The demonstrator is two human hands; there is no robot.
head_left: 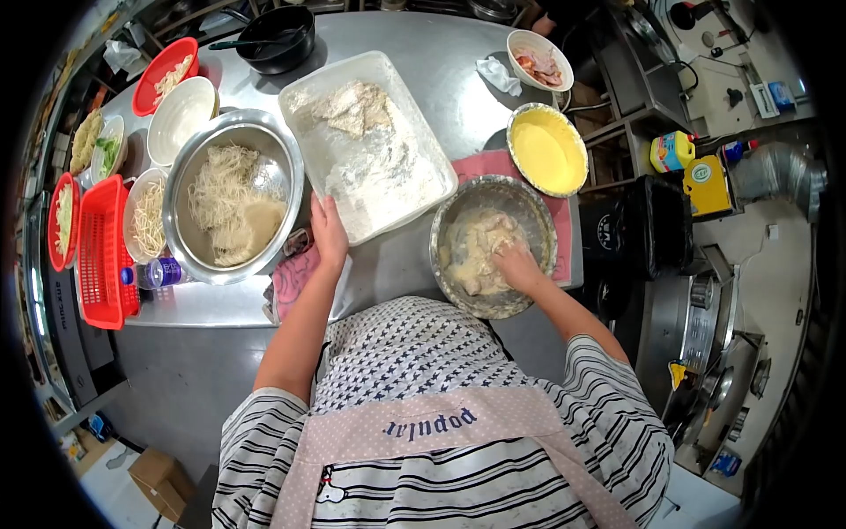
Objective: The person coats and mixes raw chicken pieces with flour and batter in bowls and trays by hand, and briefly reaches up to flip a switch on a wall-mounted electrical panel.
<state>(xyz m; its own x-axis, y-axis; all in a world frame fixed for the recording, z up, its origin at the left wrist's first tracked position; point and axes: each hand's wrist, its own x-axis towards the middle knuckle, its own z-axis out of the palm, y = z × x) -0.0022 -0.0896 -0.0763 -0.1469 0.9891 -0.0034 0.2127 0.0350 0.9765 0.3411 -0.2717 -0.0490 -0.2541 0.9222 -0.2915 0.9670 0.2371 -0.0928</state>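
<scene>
My left hand [329,233] rests against the near left side of a white plastic tub [430,192], its fingers stretched out. White flour [381,172] is spread inside the tub, with floured pieces [354,108] heaped at its far end. Reaching into a metal bowl [445,295] on the right is my right hand [518,266]. Its fingertips are sunk among pale, wet, batter-coated pieces [483,242], so their grip is hidden. Smears of batter coat the bowl's rim. Under it lies a pink cloth [566,231].
Left of the tub stands a large steel bowl [179,216] of thin noodles. Beyond are a red basket [107,264], a water bottle [157,273], a white bowl [181,123] and a black pan [280,51]. A yellow-filled bowl [546,150] and a meat bowl [539,63] stand at the right.
</scene>
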